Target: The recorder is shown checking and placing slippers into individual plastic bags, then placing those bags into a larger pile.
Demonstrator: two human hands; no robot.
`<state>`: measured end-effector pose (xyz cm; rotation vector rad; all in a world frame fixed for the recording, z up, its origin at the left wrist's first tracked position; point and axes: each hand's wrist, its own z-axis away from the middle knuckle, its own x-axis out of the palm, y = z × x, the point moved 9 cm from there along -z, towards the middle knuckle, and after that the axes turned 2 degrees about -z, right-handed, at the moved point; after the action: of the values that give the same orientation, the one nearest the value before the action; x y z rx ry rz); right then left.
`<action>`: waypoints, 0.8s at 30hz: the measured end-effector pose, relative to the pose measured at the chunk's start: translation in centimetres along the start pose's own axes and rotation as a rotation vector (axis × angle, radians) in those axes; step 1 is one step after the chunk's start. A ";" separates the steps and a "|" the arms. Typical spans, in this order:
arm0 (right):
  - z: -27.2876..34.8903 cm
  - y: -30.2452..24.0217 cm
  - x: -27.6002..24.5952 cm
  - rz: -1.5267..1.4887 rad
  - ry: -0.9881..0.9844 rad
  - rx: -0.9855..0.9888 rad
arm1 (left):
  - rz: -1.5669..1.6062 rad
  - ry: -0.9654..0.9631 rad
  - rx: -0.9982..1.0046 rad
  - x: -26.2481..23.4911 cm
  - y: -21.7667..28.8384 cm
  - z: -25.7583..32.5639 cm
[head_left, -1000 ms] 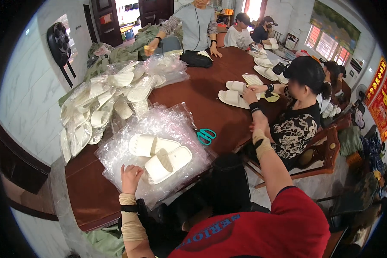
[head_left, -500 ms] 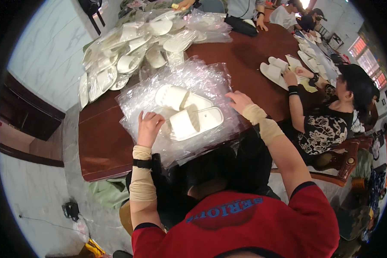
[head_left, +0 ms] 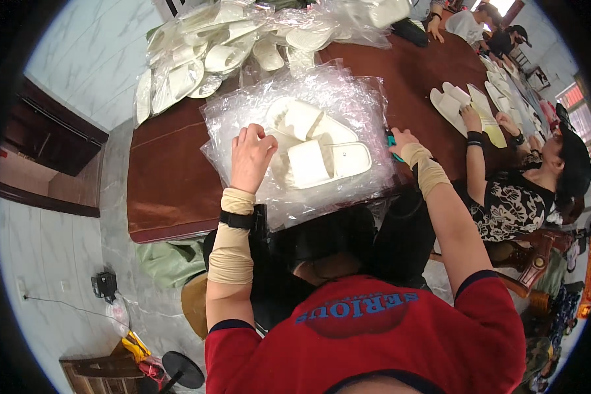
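A pair of cream slide sandals (head_left: 308, 164) lies side by side in front of me, on a stack of clear plastic bags (head_left: 368, 102). Film seems to cover their left ends, though how far they sit inside a bag I cannot tell. My left hand (head_left: 251, 157) hovers at the left ends of the sandals, thumb and forefinger brought together in a pinch; anything between them is too small to make out. To the right of the stack, my right hand (head_left: 406, 143) is closed around a small teal-and-black hand tool (head_left: 392, 143), mostly hidden by the fingers.
Bagged cream slides form a large heap (head_left: 226, 56) at the far left of the brown table (head_left: 167, 194). At right, a seated co-worker (head_left: 512, 187) handles more slides (head_left: 450, 105) beside a yellow sheet (head_left: 486, 111). Another person's hand (head_left: 435, 27) rests on the far table edge.
My right hand has closed on the teal-and-black tool at the right of the bags. My left thumb and forefinger have come together over the bags. The whole view has shifted somewhat.
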<state>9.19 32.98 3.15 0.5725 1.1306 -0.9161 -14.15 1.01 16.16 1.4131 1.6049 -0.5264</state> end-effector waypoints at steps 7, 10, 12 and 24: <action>-1.0 3.4 1.3 -0.061 0.034 -0.119 | -0.009 0.074 0.025 -0.7 0.6 -0.1; 1.2 1.2 0.3 0.034 0.039 -0.085 | 0.006 0.081 0.058 -0.3 0.8 -0.1; 1.5 0.4 -0.5 0.023 0.064 -0.131 | -0.032 0.046 0.040 0.4 0.2 0.1; 1.4 -0.2 -3.6 -1.054 0.063 -0.318 | 0.060 0.020 0.030 0.3 0.2 -0.5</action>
<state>9.23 32.95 7.00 -0.3261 1.6197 -1.5594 -14.09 1.63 16.16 1.4883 1.5708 -0.5042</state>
